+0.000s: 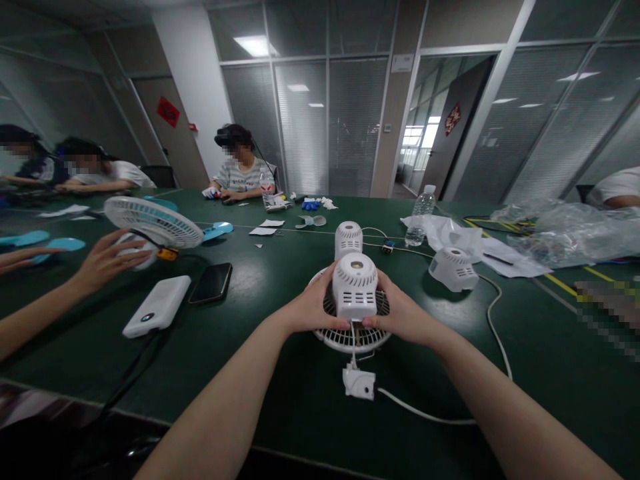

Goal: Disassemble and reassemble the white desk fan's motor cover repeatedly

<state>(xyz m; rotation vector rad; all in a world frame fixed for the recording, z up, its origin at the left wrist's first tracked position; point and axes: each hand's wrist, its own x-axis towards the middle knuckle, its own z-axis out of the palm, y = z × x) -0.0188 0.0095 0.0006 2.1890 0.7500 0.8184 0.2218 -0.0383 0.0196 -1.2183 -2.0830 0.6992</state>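
A white fan motor housing [355, 285] stands on a round white fan grille [353, 339] lying flat on the green table [280, 373]. My left hand [313, 308] grips the left side of the housing and grille, fingers wrapped round. My right hand [400, 312] holds the right side the same way. A white cable [425, 415] runs from the housing past a small white switch box [359, 384] toward the right.
Two more white housings [348, 239] [453, 269] stand behind. A power bank [157, 305] and a phone [211, 283] lie left. A co-worker's hand [107, 260] holds another fan [153, 223]. A water bottle [420, 217] and plastic bags [565, 233] sit right. People sit along the table's far and left sides.
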